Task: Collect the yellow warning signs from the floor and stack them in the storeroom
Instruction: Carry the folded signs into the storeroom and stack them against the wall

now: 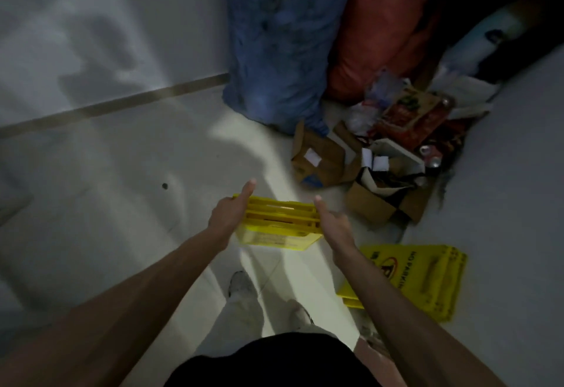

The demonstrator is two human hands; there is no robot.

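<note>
We press our left hand (227, 214) and right hand (334, 224) against the ends of folded yellow signs (279, 228), held above the floor (122, 173); light, stiff, smooth plastic, best clamped by its edges.

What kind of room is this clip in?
Probably a dim storeroom corner: big stuffed sacks against the wall, cardboard boxes and clutter on the floor, and folded yellow warning signs already stacked there.
</note>
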